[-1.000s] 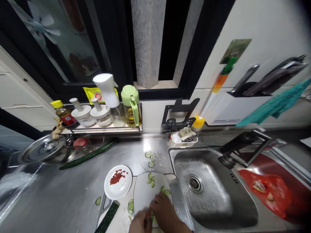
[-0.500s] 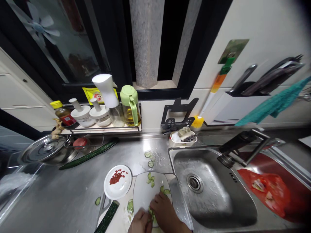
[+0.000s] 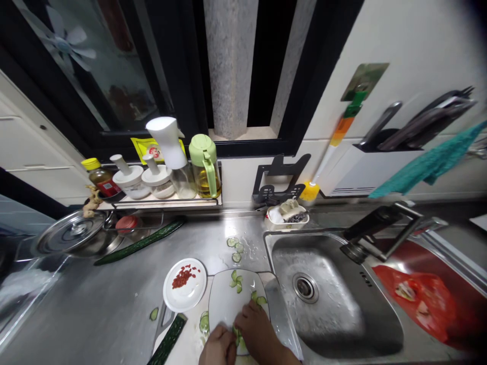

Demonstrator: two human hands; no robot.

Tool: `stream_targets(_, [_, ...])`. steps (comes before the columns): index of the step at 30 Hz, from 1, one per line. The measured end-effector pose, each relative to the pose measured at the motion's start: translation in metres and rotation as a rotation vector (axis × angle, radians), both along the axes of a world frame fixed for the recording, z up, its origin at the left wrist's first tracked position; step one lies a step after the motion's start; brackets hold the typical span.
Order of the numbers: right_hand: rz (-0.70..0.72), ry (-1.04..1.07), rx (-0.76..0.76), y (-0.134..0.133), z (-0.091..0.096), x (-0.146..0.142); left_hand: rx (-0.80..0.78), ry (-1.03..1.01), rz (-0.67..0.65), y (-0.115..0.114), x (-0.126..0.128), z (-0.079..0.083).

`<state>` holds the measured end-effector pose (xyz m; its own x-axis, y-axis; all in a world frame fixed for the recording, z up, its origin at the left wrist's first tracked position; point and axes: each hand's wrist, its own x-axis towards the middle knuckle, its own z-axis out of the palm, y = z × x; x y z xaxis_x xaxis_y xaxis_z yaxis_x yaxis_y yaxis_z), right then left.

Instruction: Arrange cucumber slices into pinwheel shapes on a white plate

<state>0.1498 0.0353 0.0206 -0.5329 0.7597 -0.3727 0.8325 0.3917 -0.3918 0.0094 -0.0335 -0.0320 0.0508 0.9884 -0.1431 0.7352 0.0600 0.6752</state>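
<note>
A white squarish plate (image 3: 220, 296) rests on the cutting board, with a fan of cucumber slices (image 3: 236, 282) at its far edge and another at its right. Over the plate's near part, my left hand (image 3: 219, 345) and my right hand (image 3: 256, 328) meet with curled fingers. Both pinch at cucumber slices (image 3: 237, 334) between them, partly hidden by the fingers. More slices lie on the board left of the plate, near a cut length of cucumber (image 3: 168, 340). A small round plate (image 3: 175, 300) holds red goji-like berries (image 3: 183, 277).
The sink (image 3: 323, 304) lies to the right, with a faucet (image 3: 371, 233) and a red plastic bag (image 3: 422, 299) beyond. A whole cucumber (image 3: 140, 243) and a lidded pan (image 3: 72, 235) are at the left. Loose slices (image 3: 236, 248) sit behind the plate, below a condiment rack (image 3: 167, 202).
My left hand has shifted very slightly on the plate's near edge. The right hand stays in place, and the slices on the plate look the same.
</note>
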Motion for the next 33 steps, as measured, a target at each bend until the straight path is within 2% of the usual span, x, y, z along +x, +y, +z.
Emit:
stream_targets(4, [-0.080, 0.061, -0.032, 0.001, 0.012, 0.007, 0.065, -0.101, 0.056, 0.000, -0.012, 0.003])
stream_targets(8, [-0.237, 0.127, -0.016, -0.004, 0.015, 0.022, 0.146, -0.100, 0.301, -0.001, -0.039, 0.002])
stream_targets(11, [-0.290, 0.141, 0.005, -0.015, 0.008, 0.033, 0.164, -0.074, 0.391, -0.003, -0.056, -0.003])
stream_targets(15, [-0.279, 0.055, -0.030, -0.033, -0.014, 0.042, 0.145, -0.047, 0.424, -0.006, -0.061, -0.010])
stream_targets(19, [-0.234, 0.095, 0.068, -0.048, -0.029, 0.047, 0.051, 0.008, 0.395, -0.005, -0.063, -0.014])
stream_targets(23, [-0.238, 0.094, 0.140, -0.053, -0.032, 0.048, -0.041, 0.030, 0.342, -0.001, -0.067, -0.016])
stream_targets(28, [-0.226, 0.078, 0.156, -0.052, -0.036, 0.046, -0.037, 0.035, 0.417, 0.001, -0.067, -0.018])
stream_targets(33, [-0.224, 0.045, 0.143, -0.051, -0.039, 0.044, -0.110, 0.013, 0.414, 0.006, -0.067, -0.016])
